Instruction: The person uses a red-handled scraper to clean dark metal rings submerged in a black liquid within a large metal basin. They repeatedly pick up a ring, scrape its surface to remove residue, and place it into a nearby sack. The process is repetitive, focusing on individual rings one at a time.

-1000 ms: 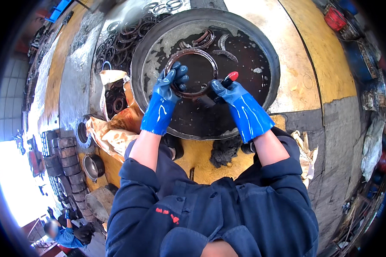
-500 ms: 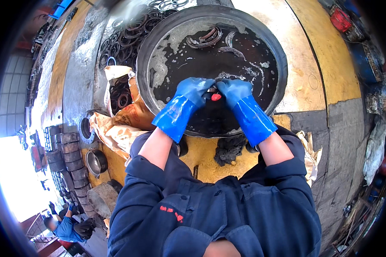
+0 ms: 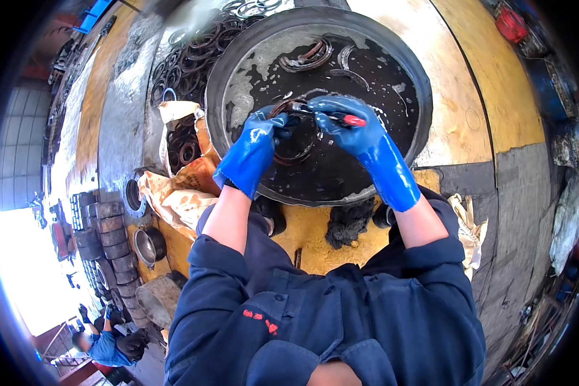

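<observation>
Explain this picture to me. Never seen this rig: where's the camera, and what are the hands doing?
There is no machine here: these are a person's own left hand and right hand, in blue gloves. The camera is the left one of two worn on the head, looking down. Its fisheye lens bends straight edges toward the rim, and left in the picture is the person's left.

The left hand holds a reddish-brown ring over a wide round basin. The right hand grips a slim tool with a red end; its other end is at the ring, though contact is hard to tell.

Curved pieces lie in the basin's dark liquid. Beyond its left side is a pile of dark rings.
</observation>
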`<action>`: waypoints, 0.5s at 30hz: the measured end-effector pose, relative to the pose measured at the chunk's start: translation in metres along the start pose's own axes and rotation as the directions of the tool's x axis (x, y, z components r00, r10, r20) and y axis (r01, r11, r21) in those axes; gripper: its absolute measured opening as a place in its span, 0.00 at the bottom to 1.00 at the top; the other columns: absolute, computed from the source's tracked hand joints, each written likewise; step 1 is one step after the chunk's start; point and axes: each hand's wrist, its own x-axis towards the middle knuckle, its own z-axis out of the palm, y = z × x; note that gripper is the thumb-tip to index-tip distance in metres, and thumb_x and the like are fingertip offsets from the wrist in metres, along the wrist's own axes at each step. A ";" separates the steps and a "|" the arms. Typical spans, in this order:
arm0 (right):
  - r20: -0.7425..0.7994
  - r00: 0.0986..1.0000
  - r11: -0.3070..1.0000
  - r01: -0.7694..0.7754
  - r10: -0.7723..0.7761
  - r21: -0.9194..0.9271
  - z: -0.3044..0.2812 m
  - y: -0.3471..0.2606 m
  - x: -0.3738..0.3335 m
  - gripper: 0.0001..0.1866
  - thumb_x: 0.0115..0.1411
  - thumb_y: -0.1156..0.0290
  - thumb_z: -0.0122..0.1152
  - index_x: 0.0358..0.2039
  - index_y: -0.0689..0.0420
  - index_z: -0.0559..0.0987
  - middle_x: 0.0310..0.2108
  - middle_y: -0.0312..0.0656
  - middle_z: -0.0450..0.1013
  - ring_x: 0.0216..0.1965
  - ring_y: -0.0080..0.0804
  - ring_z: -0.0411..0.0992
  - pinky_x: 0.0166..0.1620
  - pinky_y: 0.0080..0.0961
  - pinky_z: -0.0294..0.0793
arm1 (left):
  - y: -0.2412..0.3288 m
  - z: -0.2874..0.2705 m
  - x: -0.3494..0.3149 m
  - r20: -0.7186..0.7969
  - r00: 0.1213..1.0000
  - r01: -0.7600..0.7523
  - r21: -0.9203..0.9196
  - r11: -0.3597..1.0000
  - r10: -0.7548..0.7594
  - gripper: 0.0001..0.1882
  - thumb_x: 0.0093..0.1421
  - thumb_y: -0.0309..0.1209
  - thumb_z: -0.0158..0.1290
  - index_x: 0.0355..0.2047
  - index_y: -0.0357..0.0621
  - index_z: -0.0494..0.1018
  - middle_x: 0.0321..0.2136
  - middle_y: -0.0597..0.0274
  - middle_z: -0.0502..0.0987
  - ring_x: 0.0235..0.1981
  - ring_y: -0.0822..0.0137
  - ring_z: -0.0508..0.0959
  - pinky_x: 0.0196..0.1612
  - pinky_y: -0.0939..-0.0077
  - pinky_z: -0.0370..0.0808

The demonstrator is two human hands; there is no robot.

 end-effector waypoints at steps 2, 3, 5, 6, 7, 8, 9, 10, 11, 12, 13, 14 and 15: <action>-0.056 0.998 0.993 0.013 -0.020 -0.117 -0.002 0.013 -0.002 0.14 0.57 0.72 0.69 0.45 0.52 0.84 0.44 0.43 0.81 0.45 0.37 0.80 0.50 0.30 0.79 | 0.004 0.007 -0.004 -0.013 0.999 0.030 -0.031 0.999 -0.031 0.13 0.65 0.29 0.56 0.49 0.40 0.77 0.38 0.57 0.85 0.21 0.79 0.72 0.22 0.87 0.62; -0.082 0.996 0.984 0.019 -0.033 -0.175 -0.003 0.019 -0.002 0.14 0.57 0.72 0.69 0.46 0.51 0.85 0.44 0.42 0.81 0.45 0.36 0.80 0.51 0.30 0.79 | 0.006 0.007 -0.003 -0.016 0.999 0.043 -0.039 0.998 -0.043 0.13 0.65 0.29 0.57 0.49 0.40 0.77 0.38 0.57 0.85 0.21 0.79 0.72 0.22 0.87 0.63; -0.152 0.959 0.969 -0.245 0.238 -0.025 -0.005 0.029 -0.010 0.11 0.60 0.71 0.67 0.44 0.51 0.85 0.42 0.40 0.82 0.44 0.33 0.80 0.49 0.28 0.79 | 0.004 0.007 0.000 -0.008 1.000 0.028 -0.079 0.996 -0.029 0.13 0.65 0.29 0.57 0.49 0.40 0.77 0.37 0.58 0.85 0.21 0.79 0.72 0.23 0.86 0.63; -0.178 0.899 0.916 -0.398 0.401 0.051 -0.001 0.026 -0.012 0.11 0.61 0.69 0.67 0.43 0.52 0.85 0.41 0.41 0.83 0.43 0.32 0.81 0.48 0.28 0.78 | 0.002 0.002 0.001 -0.003 1.000 0.004 -0.105 0.994 -0.005 0.13 0.65 0.29 0.57 0.49 0.40 0.77 0.37 0.58 0.85 0.21 0.79 0.72 0.23 0.86 0.64; -0.190 0.812 0.834 -0.536 0.552 0.131 0.002 0.023 -0.012 0.11 0.61 0.67 0.66 0.43 0.54 0.85 0.39 0.41 0.83 0.42 0.31 0.81 0.47 0.27 0.78 | 0.000 -0.002 0.004 0.005 1.000 -0.027 -0.138 0.990 0.028 0.13 0.65 0.29 0.57 0.49 0.40 0.77 0.37 0.58 0.85 0.21 0.79 0.72 0.23 0.86 0.64; -0.181 0.774 0.795 -0.597 0.606 0.107 0.003 0.026 -0.013 0.12 0.61 0.65 0.66 0.43 0.55 0.85 0.38 0.42 0.83 0.41 0.30 0.81 0.47 0.27 0.78 | -0.003 -0.005 0.006 0.013 0.998 -0.065 -0.169 0.984 0.068 0.13 0.64 0.29 0.57 0.49 0.40 0.77 0.37 0.58 0.85 0.21 0.79 0.72 0.23 0.86 0.64; -0.172 0.733 0.751 -0.655 0.658 0.083 0.004 0.030 -0.015 0.13 0.62 0.64 0.66 0.44 0.56 0.84 0.37 0.42 0.83 0.39 0.29 0.81 0.46 0.27 0.77 | -0.004 -0.007 0.007 0.019 0.994 -0.102 -0.191 0.976 0.108 0.13 0.64 0.29 0.57 0.49 0.40 0.77 0.36 0.59 0.85 0.21 0.79 0.72 0.23 0.86 0.65; -0.165 0.689 0.704 -0.708 0.706 0.058 0.006 0.034 -0.017 0.14 0.62 0.63 0.65 0.44 0.57 0.84 0.36 0.42 0.83 0.38 0.29 0.80 0.45 0.27 0.77 | -0.005 -0.009 0.010 0.019 0.990 -0.135 -0.205 0.970 0.141 0.13 0.64 0.29 0.57 0.49 0.40 0.77 0.36 0.59 0.85 0.21 0.79 0.72 0.23 0.86 0.65; -0.140 0.656 0.670 -0.735 0.741 0.105 0.010 0.037 -0.020 0.15 0.62 0.62 0.65 0.44 0.58 0.84 0.36 0.42 0.83 0.38 0.29 0.80 0.44 0.27 0.77 | -0.006 -0.010 0.011 0.013 0.987 -0.153 -0.209 0.966 0.159 0.13 0.64 0.29 0.57 0.49 0.40 0.77 0.36 0.59 0.85 0.21 0.79 0.72 0.24 0.86 0.66; -0.119 0.620 0.631 -0.761 0.776 0.149 0.012 0.039 -0.023 0.16 0.61 0.61 0.65 0.43 0.59 0.84 0.35 0.41 0.83 0.38 0.29 0.80 0.44 0.28 0.77 | -0.007 -0.007 0.014 0.007 0.985 -0.167 -0.207 0.964 0.172 0.13 0.64 0.29 0.57 0.49 0.40 0.77 0.36 0.59 0.85 0.21 0.79 0.72 0.24 0.86 0.66; -0.097 0.583 0.590 -0.784 0.807 0.193 0.015 0.041 -0.026 0.16 0.61 0.61 0.65 0.43 0.59 0.84 0.35 0.41 0.83 0.37 0.29 0.80 0.43 0.28 0.77 | -0.007 -0.006 0.015 -0.002 0.985 -0.170 -0.201 0.965 0.173 0.13 0.64 0.29 0.58 0.49 0.40 0.77 0.35 0.60 0.85 0.21 0.79 0.72 0.24 0.85 0.66; -0.050 0.517 0.513 -0.825 0.854 0.237 0.019 0.044 -0.028 0.17 0.60 0.61 0.66 0.43 0.60 0.83 0.35 0.42 0.82 0.36 0.29 0.79 0.42 0.29 0.77 | -0.007 -0.004 0.016 -0.018 0.986 -0.167 -0.196 0.966 0.167 0.13 0.64 0.28 0.57 0.49 0.40 0.77 0.35 0.60 0.85 0.20 0.79 0.71 0.24 0.86 0.66; -0.073 0.513 0.512 -0.814 0.855 0.275 0.025 0.057 -0.036 0.17 0.59 0.60 0.68 0.42 0.60 0.84 0.35 0.42 0.82 0.36 0.30 0.79 0.43 0.29 0.77 | -0.007 0.001 0.017 -0.028 0.987 -0.163 -0.190 0.968 0.161 0.13 0.65 0.28 0.57 0.49 0.41 0.77 0.35 0.59 0.85 0.19 0.79 0.70 0.24 0.86 0.66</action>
